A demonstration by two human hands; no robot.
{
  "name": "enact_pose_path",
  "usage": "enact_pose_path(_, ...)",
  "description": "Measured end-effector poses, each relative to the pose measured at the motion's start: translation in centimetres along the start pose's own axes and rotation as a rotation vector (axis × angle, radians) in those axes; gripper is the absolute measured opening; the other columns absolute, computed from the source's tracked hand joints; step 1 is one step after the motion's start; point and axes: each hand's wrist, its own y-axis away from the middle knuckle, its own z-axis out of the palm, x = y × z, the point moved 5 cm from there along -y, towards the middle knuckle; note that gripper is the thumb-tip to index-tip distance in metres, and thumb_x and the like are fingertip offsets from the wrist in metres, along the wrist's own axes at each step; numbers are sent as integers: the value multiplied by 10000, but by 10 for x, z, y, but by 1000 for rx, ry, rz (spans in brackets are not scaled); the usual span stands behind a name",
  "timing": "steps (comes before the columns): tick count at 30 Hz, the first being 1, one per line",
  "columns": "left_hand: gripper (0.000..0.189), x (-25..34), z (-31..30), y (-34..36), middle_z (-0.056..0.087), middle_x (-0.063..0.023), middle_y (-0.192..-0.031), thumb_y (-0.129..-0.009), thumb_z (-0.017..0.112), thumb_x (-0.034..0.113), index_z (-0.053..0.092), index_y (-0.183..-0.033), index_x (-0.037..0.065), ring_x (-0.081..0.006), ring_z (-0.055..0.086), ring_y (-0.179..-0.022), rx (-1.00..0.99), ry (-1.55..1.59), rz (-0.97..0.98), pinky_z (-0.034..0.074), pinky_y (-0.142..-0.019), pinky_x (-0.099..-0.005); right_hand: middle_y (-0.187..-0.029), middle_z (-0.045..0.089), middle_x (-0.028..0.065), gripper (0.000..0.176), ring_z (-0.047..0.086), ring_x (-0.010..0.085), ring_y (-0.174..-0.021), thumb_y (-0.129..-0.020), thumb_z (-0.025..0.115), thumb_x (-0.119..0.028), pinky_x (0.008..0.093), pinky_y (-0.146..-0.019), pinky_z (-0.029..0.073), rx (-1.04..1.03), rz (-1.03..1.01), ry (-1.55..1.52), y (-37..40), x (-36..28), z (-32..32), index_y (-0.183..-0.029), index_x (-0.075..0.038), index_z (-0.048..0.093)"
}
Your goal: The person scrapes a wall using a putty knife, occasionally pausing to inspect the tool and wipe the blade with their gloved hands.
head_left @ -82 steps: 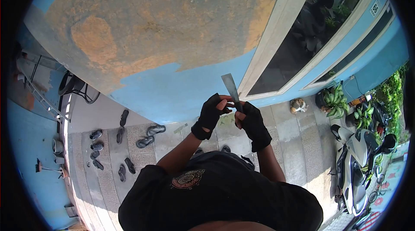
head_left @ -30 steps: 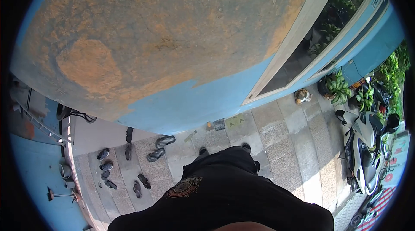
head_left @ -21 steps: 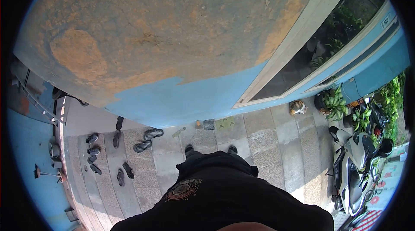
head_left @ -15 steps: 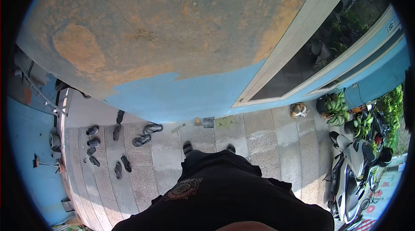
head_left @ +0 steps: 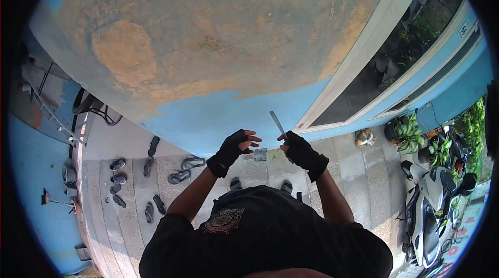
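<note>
Markings, none surely legible.
Wall plate [head_left: 463, 30]: digits shown, too small to be read. Shirt print [head_left: 225, 221]: cannot be read.

We see the left hand [head_left: 231, 151] and the right hand [head_left: 304, 156] back in view, below and to the left of the window frame [head_left: 347, 65]; in the three preceding views neither appears. Against the earliest view, we find the hands separated: the left, fingers half curled, is off the scraper [head_left: 277, 123] and farther from the frame, while the right alone grips it. We now see the blade nearly edge-on, formerly broad-faced.
</note>
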Motion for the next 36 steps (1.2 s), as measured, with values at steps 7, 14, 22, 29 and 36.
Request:
enact_pose_path(7,579,8,14,-16,560,-194,-1311,-959,593,388,450,-1373,10,-267,586,-1162,-162,291,146,495,-960,-393,-616,458,-29,134,460,73,-496,-977,558,-196,233,-440,361,-68,-109,-228,-34,-42,87,-895,-96,528)
enact_pose_path(14,417,15,-7,-28,607,-204,-1214,-959,584,429,582,-1097,36,-317,608,-1105,-22,462,170,508,-945,-457,-626,493,-3,151,485,91,-490,-972,549,-178,239,-432,374,-126,-51,-487,-44,-57,97,-870,-74,510)
enact_pose_path(22,364,4,-2,-74,655,-103,-962,-1005,497,438,569,-978,82,-287,626,-1036,138,720,277,517,-885,-438,-694,461,-8,166,392,77,-477,-944,561,-146,211,-436,325,-246,41,-715,-61,-46,76,-1083,-60,538)
enact_pose_path(29,426,-3,12,-123,609,-69,-777,-963,531,509,579,-854,101,-283,614,-871,216,965,408,482,-858,-427,-745,452,-51,564,371,23,-525,-909,531,-17,197,-460,312,-145,-11,-211,-81,-49,16,-1457,-99,431)
enact_pose_path(36,443,-5,10,-145,565,-46,-721,-990,465,515,537,-806,119,-260,619,-831,430,899,463,515,-783,-420,-916,657,105,410,631,191,-761,-866,567,-33,327,-692,508,-126,-153,244,-107,-46,-10,-1276,-35,559)
